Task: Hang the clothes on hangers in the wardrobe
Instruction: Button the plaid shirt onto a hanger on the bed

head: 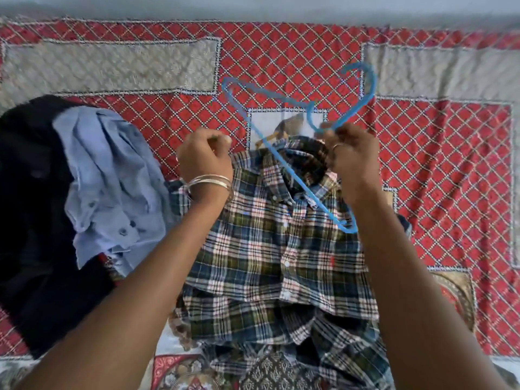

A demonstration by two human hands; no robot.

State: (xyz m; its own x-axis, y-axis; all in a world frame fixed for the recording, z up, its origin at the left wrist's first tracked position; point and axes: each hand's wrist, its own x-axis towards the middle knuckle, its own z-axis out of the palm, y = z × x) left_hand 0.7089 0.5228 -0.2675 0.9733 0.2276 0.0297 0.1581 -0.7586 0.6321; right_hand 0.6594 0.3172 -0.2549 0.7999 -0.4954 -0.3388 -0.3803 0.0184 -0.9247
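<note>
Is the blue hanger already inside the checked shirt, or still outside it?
Outside. The blue hanger is above the checked shirt, its whole outline visible; the right hand grips it near the hook.

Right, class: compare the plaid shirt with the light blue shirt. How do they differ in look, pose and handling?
The plaid shirt is checked in green, navy, red and white; the blue shirt is plain. The plaid shirt lies spread out, front up; the blue shirt is crumpled on a dark garment. The left hand pinches the plaid shirt's shoulder while the right hand holds a hanger at its collar; nothing touches the blue shirt. Both are buttoned shirts on the bedspread.
</note>
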